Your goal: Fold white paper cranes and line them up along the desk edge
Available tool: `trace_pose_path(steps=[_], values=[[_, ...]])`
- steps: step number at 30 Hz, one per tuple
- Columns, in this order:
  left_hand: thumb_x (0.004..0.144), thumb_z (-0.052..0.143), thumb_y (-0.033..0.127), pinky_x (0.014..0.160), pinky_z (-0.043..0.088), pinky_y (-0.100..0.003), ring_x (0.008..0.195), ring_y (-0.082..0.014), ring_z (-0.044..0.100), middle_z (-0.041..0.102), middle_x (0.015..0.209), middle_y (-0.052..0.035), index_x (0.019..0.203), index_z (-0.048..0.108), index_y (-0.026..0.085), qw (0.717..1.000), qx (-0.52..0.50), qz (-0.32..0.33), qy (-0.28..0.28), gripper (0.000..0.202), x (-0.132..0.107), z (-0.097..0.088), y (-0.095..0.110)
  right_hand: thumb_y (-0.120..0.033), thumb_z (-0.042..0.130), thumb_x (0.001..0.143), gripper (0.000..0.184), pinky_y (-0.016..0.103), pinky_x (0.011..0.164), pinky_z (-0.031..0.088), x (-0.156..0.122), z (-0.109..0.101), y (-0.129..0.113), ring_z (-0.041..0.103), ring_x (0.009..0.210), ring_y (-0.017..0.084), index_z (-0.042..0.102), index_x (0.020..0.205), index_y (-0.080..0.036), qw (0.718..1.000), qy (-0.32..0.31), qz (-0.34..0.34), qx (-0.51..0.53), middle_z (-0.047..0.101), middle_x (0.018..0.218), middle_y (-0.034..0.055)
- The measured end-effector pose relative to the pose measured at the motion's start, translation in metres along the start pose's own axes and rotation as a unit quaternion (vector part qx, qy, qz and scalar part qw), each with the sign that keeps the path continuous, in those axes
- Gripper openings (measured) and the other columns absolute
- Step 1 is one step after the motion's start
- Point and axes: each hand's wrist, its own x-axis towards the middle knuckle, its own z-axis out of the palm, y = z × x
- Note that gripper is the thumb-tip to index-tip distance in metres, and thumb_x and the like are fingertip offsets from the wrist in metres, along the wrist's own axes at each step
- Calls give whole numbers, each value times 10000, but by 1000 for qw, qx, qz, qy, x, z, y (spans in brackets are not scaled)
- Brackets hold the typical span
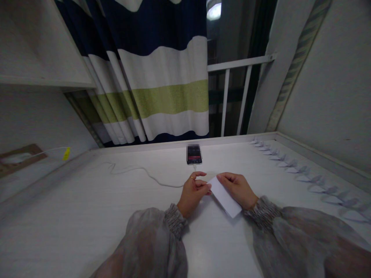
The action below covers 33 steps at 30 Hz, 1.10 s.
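Note:
A folded white sheet of paper (224,197) is held between both hands just above the white table (87,216). My left hand (193,193) wears a ring and pinches the paper's upper left corner with curled fingers. Fingers bent, my right hand (239,189) grips the paper's upper right edge. Grey translucent sleeves cover both forearms.
A phone (194,154) lies at the table's far edge, its white cable (139,170) trailing left towards a wall socket (17,157). A row of several folded paper planes (292,166) lines the right edge. A striped curtain (162,85) and a white railing (240,63) stand behind.

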Motion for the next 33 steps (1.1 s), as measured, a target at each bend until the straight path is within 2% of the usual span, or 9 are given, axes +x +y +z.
trace_pose_path(steps=[9, 14, 19, 29, 33], values=[[539, 709, 228, 573, 469, -227, 533, -77, 549, 578, 624, 34, 927, 477, 150, 1000, -12, 7, -20, 459, 1, -3, -3, -436, 527, 677, 299, 219, 430, 327, 0, 0, 1, 437, 477, 100, 615, 619, -155, 1000, -2, -4, -1, 548, 550, -8], [594, 668, 300, 497, 427, -185, 489, -65, 531, 588, 589, 6, 744, 557, 112, 999, 33, -2, -14, 265, 0, -2, -1, -451, 519, 678, 314, 223, 434, 328, -2, 1, -3, 440, 480, 103, 618, 627, -158, 1000, -15, -1, -1, 544, 542, -6], [609, 649, 317, 463, 407, -181, 441, -67, 525, 580, 520, 9, 666, 560, 108, 998, 61, -17, -9, 234, 0, -2, -3, -453, 523, 676, 314, 220, 431, 326, -4, 2, -6, 438, 483, 101, 604, 601, -159, 999, -30, -10, -11, 534, 535, -5], [619, 629, 301, 460, 386, -180, 446, -71, 517, 571, 502, 17, 684, 541, 122, 997, 60, 30, 47, 209, 4, -6, -6, -501, 487, 685, 388, 206, 409, 285, 1, 0, -3, 392, 453, 77, 570, 649, -124, 996, -86, 18, -19, 495, 523, -14], [619, 623, 299, 469, 378, -186, 458, -73, 509, 556, 515, 19, 673, 534, 122, 997, 66, 24, 31, 205, 5, -8, -7, -487, 508, 661, 354, 206, 405, 265, 2, -1, -4, 372, 439, 70, 527, 607, -137, 994, -98, 41, 8, 468, 508, -26]])
